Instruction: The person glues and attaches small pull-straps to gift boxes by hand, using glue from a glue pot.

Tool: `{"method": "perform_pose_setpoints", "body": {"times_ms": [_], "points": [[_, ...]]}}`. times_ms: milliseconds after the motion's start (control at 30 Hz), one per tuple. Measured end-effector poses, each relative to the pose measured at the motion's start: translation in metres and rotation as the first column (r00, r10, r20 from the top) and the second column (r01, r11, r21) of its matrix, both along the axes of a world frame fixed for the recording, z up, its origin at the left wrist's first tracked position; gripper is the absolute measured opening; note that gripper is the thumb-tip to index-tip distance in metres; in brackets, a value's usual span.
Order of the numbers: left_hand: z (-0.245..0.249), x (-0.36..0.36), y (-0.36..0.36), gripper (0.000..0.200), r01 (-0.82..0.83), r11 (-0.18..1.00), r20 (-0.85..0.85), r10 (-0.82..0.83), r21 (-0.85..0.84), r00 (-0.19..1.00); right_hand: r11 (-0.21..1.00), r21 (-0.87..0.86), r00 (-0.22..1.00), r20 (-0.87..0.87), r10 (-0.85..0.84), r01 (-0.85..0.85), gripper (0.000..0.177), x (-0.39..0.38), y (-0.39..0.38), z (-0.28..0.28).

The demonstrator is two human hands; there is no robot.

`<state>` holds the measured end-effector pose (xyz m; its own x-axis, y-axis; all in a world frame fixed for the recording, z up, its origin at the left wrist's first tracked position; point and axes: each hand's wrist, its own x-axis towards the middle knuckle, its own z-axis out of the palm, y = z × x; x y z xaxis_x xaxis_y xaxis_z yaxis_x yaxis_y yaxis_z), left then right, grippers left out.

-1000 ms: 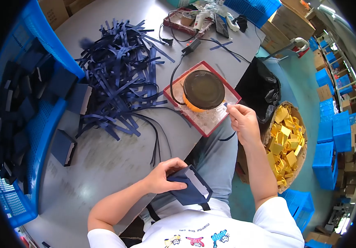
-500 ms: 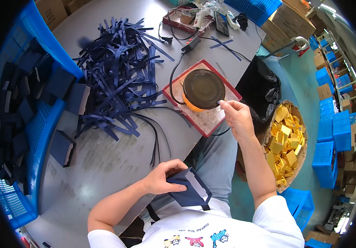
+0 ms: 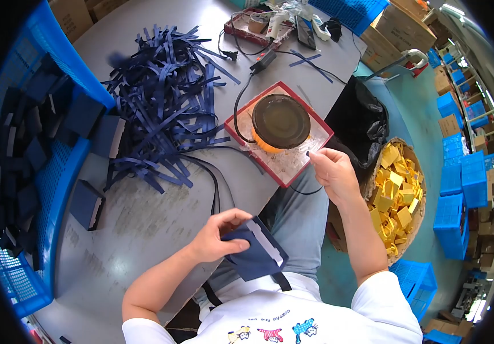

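My left hand [image 3: 215, 236] grips a flat navy paper bag [image 3: 256, 250] with a white inner strip, held over my lap at the table's near edge. My right hand [image 3: 328, 171] pinches the end of a thin dark ribbon strip at the right corner of a red tray [image 3: 319, 125]. The ribbon hangs in a loop below that hand. On the tray stands a round dark pot [image 3: 281, 121] with an orange base, wired by a black cable.
A heap of navy ribbon strips [image 3: 163, 97] covers the table's middle. Blue crates [image 3: 34, 149] with navy bags stand at left, two bags lie on the table. A basket of yellow scraps [image 3: 399, 198] and a black bag [image 3: 358, 117] sit at right.
My right hand touched the ribbon end to the pot's rim, then drew back towards me. My left hand lifted the bag slightly up and left.
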<state>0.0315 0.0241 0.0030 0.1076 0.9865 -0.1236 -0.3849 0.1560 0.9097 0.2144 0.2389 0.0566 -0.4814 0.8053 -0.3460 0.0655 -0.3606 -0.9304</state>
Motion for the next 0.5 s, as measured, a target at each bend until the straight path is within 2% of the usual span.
{"method": "perform_pose_setpoints", "body": {"times_ms": [67,100,167,300,367,500], "points": [[0.005,-0.005,0.002,0.043,-0.07,0.997,0.058,0.069,0.016,0.996,0.986,-0.101,0.988,-0.083,0.127,-0.135,0.015,0.008,-0.005,0.006],[0.005,-0.009,0.003,0.045,-0.091,0.995,0.045,0.09,0.036,0.995,0.985,-0.106,0.988,-0.086,0.129,-0.137,0.015,0.009,-0.01,0.011],[0.021,-0.014,0.006,0.045,-0.119,0.991,0.033,0.117,0.06,0.993,0.947,-0.051,0.947,-0.073,0.313,-0.317,0.016,0.01,-0.021,0.026],[0.028,-0.022,0.0,0.05,-0.112,0.99,-0.072,0.119,0.086,0.99,0.819,0.04,0.82,0.049,0.571,-0.572,0.012,0.004,-0.042,0.058],[0.038,-0.024,-0.002,0.051,-0.107,0.99,-0.1,0.116,0.094,0.988,0.699,0.121,0.708,0.181,0.682,-0.705,0.012,-0.001,-0.051,0.068],[0.054,-0.026,-0.006,0.052,-0.08,0.985,-0.187,0.109,0.152,0.976,0.534,0.218,0.577,0.328,0.748,-0.817,0.016,-0.012,-0.065,0.081]]}}
